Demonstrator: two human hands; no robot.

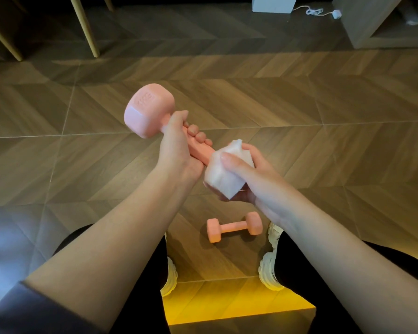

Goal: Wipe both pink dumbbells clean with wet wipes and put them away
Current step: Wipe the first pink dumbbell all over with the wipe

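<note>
Dumbbell point(150, 109), wet wipe point(223, 179) aloft — second dumbbell point(234, 226) below

One marking noted: raised lettering on a side face of the far head of the held pink dumbbell point(149, 109). It reads "KG"; the digit before it is too blurred to read.

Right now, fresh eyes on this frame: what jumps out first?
The raised pink dumbbell at centre frame: the left hand grips its handle while the right hand holds a white wet wipe wrapped over its near head. Below, a second pink dumbbell lies on the herringbone wood floor between the person's white shoes.
</note>
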